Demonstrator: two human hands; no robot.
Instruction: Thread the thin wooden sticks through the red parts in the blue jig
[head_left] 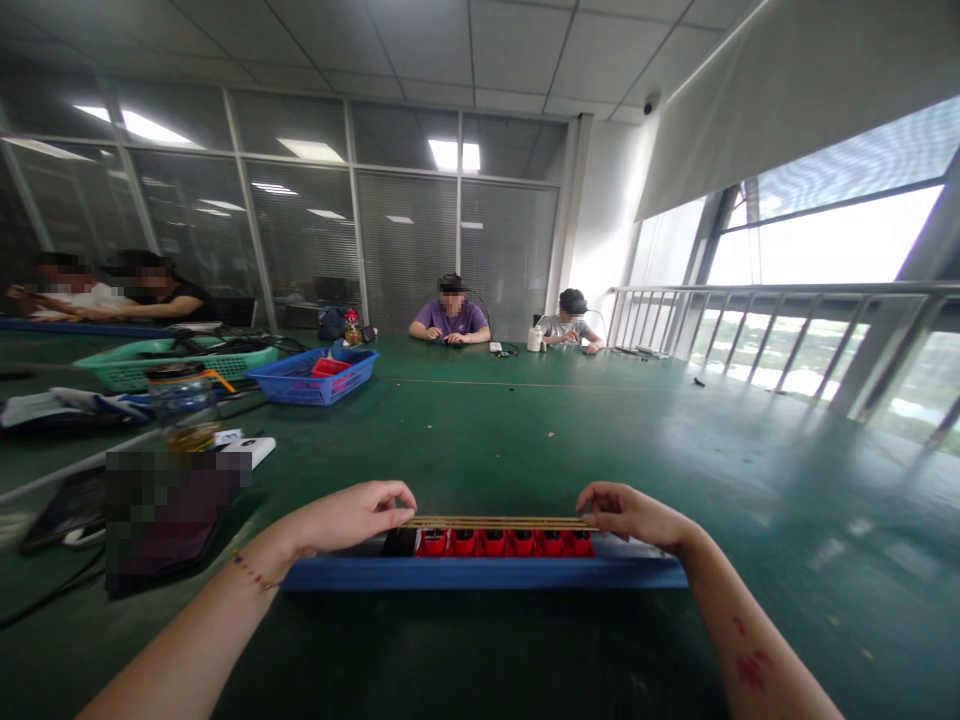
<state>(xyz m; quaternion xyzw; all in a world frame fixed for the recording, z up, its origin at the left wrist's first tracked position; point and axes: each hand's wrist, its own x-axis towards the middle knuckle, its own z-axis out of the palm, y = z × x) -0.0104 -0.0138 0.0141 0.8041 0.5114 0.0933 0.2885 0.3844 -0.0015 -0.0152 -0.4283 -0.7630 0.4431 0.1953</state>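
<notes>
Head view: we pinch thin wooden sticks [499, 522] at both ends, left hand [360, 512] and right hand [626, 510] each closed on tip, bundle held level just above row of red parts [506, 543] in blue tray [484, 573] on green table [525, 420]. Blue basket [311, 378], glass jar [182, 405] well left; other people seated far end. Risk, we judge: grip slackens, sticks scatter across tray.

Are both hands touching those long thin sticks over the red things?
Touching. The head view shows the left hand pinching one end of the sticks and the right hand pinching the other end.
</notes>
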